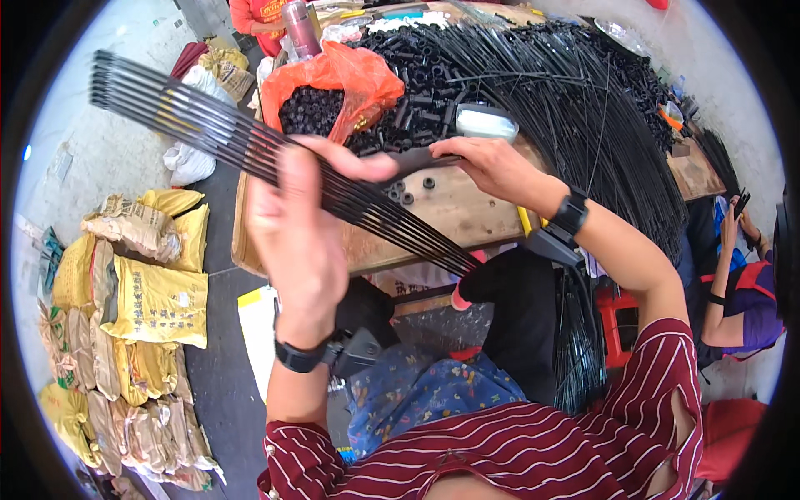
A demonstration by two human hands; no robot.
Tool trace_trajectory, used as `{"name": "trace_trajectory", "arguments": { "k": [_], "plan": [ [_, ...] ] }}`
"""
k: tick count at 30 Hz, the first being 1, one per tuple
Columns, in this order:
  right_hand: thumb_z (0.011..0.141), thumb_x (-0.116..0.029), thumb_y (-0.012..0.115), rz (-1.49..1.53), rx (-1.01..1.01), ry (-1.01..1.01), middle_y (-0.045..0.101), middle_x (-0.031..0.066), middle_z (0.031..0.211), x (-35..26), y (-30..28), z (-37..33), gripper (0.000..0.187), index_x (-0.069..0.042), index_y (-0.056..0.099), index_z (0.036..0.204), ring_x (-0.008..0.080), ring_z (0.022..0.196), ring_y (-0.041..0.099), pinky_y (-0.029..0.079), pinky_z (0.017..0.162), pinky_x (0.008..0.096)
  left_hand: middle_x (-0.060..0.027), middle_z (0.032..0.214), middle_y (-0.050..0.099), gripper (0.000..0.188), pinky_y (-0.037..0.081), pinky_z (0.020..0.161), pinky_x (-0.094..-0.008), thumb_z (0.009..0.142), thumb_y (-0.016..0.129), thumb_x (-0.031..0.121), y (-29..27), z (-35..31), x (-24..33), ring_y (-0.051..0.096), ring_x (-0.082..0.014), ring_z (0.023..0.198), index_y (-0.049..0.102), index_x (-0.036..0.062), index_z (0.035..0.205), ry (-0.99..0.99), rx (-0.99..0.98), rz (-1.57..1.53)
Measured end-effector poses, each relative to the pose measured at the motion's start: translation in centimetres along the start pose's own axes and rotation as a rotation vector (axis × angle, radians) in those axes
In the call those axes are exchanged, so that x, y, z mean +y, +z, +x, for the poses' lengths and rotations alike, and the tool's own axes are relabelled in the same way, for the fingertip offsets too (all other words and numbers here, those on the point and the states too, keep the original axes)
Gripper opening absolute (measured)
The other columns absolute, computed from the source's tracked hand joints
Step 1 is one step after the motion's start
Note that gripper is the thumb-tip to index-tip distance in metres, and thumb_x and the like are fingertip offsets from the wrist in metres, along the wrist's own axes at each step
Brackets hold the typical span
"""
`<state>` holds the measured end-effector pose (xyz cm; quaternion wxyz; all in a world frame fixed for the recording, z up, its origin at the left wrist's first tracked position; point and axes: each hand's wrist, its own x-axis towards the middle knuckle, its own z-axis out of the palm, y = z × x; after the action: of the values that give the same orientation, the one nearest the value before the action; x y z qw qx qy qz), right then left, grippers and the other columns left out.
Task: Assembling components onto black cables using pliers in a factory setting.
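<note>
My left hand (296,217), blurred by motion, is closed around a fanned bundle of thin black rods (217,137). The bundle slants from the upper left down toward my knees. My right hand (500,171) is closed in a pinch on a dark, narrow piece (417,158) whose kind I cannot make out. That piece reaches toward the left fingertips; whether it joins the rods is hidden. Several small black rings (404,193) lie on the wooden table (475,208) just below it.
A red plastic bag (358,79) of small black parts stands on the table. Beside it lie loose black tube pieces (421,112), a clear-lidded box (486,122) and a large heap of black rods (575,125). Stacked sacks (158,296) line the left floor. Another person (746,304) sits at right.
</note>
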<state>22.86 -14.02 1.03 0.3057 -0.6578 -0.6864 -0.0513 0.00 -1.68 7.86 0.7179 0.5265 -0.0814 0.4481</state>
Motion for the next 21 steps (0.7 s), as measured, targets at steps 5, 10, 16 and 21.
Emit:
{"name": "trace_trajectory", "arguments": {
  "k": [5, 10, 16, 21],
  "plan": [
    [0.096, -0.020, 0.052, 0.387, -0.358, 0.213, 0.062, 0.0175, 0.082, -7.2, 0.0, -2.3, 0.022, 0.000, 0.058, 0.103, 0.0310, 0.077, 0.062, 0.047, 0.067, 0.0387, -0.0083, 0.081, 0.060, 0.025, 0.055, 0.070, -0.0353, 0.101, 0.047, 0.023, -1.4, 2.3, 1.8, 0.068, -0.0237, 0.075, 0.051, -0.0007, 0.099, 0.108, 0.324, 0.188],
    [0.099, -0.030, 0.051, 1.023, -0.585, 0.573, 0.063, 0.0026, 0.080, -9.6, 1.4, -4.0, 0.030, -0.002, 0.062, 0.101, 0.0117, 0.071, 0.058, 0.048, 0.066, 0.0317, -0.0081, 0.079, 0.058, 0.021, 0.054, 0.063, -0.0329, 0.101, 0.044, 0.017, -1.9, 2.0, -1.1, 0.064, -0.0206, 0.063, 0.049, -0.0009, 0.092, 0.122, 0.449, 0.254],
    [0.094, -0.016, 0.059, 1.144, -0.769, 0.382, 0.065, 0.0010, 0.086, -10.1, 3.3, -6.4, 0.017, -0.003, 0.054, 0.104, 0.0091, 0.087, 0.062, 0.048, 0.077, 0.0257, -0.0097, 0.083, 0.062, 0.027, 0.054, 0.071, -0.0349, 0.100, 0.048, 0.021, -2.7, 0.4, -1.0, 0.065, -0.0229, 0.070, 0.050, -0.0056, 0.107, -0.058, 0.347, 0.362],
    [0.092, -0.013, 0.056, 1.127, -0.831, 0.418, 0.064, -0.0020, 0.080, -9.9, 1.3, -7.7, 0.011, -0.003, 0.061, 0.093, 0.0052, 0.071, 0.056, 0.044, 0.058, 0.0237, -0.0206, 0.115, 0.059, 0.052, 0.040, 0.097, -0.0421, 0.089, 0.066, 0.027, -4.0, -2.6, 2.1, 0.055, -0.0311, 0.110, 0.050, -0.0080, 0.124, 0.430, 0.275, 1.653]
  ]
}}
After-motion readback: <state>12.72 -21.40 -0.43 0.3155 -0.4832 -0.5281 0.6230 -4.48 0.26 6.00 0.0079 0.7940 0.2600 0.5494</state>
